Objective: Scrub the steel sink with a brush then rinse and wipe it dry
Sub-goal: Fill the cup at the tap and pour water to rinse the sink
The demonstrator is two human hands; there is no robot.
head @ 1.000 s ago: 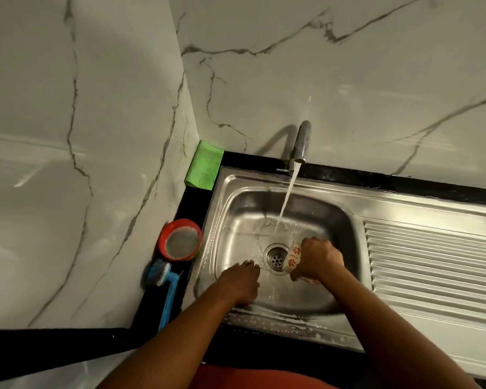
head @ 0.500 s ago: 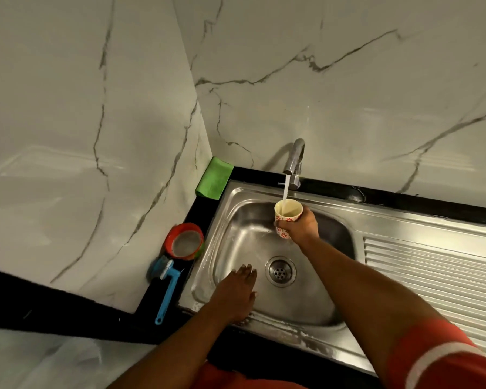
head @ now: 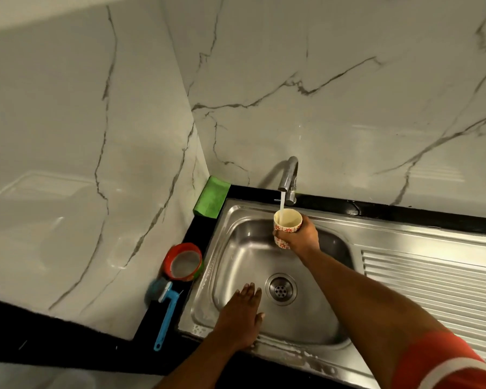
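Overhead, steel sink (head: 334,357) — marble walls (head: 348,80), black counter (head: 68,341)

— What sort of place is it?
— A home kitchen: a steel sink (head: 264,265) with a ribbed drainboard (head: 432,284), a tap (head: 288,175), marble-look walls (head: 348,94), a black counter (head: 68,346).

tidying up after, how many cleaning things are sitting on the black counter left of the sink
3: a green cloth in the back corner, a red-rimmed tub beside the sink's left rim, and a blue-handled brush just in front of it. None seem hidden.
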